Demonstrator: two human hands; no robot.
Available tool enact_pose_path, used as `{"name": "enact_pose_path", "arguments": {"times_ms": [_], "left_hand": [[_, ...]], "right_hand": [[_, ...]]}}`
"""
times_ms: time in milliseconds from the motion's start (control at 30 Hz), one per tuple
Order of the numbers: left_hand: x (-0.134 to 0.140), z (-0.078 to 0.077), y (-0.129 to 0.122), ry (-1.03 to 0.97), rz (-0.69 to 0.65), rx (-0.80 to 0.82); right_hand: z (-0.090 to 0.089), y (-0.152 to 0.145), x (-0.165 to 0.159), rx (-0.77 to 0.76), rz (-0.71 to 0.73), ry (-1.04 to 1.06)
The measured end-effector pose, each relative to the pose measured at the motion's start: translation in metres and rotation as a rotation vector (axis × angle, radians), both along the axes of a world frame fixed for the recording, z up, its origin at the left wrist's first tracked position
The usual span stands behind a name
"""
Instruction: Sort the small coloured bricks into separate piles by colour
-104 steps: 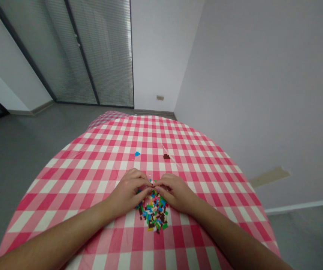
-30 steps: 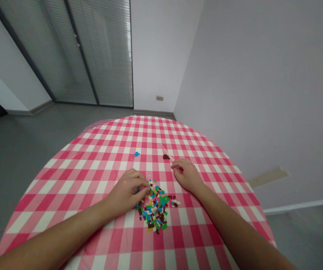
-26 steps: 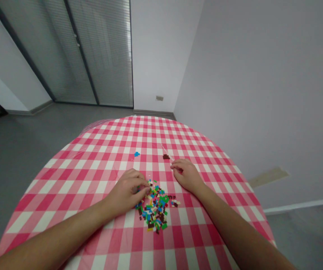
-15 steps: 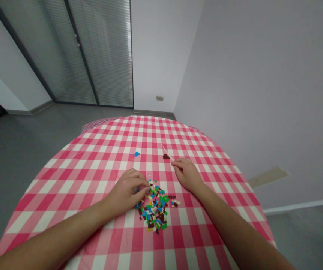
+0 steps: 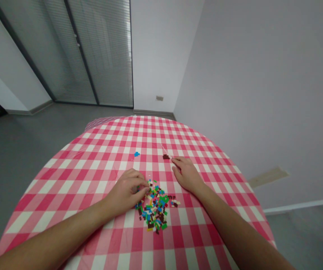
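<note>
A mixed pile of small building bricks [image 5: 154, 210] in green, blue, brown, white and yellow lies near the table's front. My left hand [image 5: 130, 190] rests at the pile's left edge, its fingers curled and thumb and fingertips close together. Whatever sits between those fingertips is too small to make out. Beyond the pile, my right hand [image 5: 188, 174] lies low over the cloth with thumb and forefinger apart. Its forefinger tip is just right of a small cluster of dark brown bricks [image 5: 166, 156]. Farther left sits a small group of blue bricks [image 5: 137, 154].
A red-and-white checked cloth [image 5: 102, 157] covers the round table. Grey wall [image 5: 248, 86] runs along the right side. Behind the table are a glass partition with blinds [image 5: 105, 56] and a wall socket [image 5: 159, 98].
My right thumb and forefinger have parted from a pinch beside the brown bricks, the forefinger reaching slightly forward. My left hand stays almost still at the pile.
</note>
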State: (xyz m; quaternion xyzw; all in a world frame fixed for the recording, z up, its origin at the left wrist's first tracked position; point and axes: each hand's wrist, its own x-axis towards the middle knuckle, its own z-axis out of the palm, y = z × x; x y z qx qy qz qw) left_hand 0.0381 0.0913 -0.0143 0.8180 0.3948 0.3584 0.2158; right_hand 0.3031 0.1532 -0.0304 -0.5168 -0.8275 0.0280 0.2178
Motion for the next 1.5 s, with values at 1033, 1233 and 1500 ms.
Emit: {"name": "enact_pose_path", "arguments": {"times_ms": [1033, 1233, 1500], "left_hand": [[-0.0004, -0.0008, 0.0011, 0.007, 0.007, -0.019], [-0.0015, -0.0003, 0.0009, 0.000, 0.007, -0.023], [-0.0029, -0.0007, 0.0028, -0.012, 0.012, -0.020]], "right_hand": [[-0.0005, 0.0010, 0.0008, -0.059, 0.029, -0.069], [-0.0016, 0.0043, 0.0005, -0.077, 0.031, -0.057], [-0.0037, 0.0072, -0.0005, -0.085, 0.027, -0.031]]}}
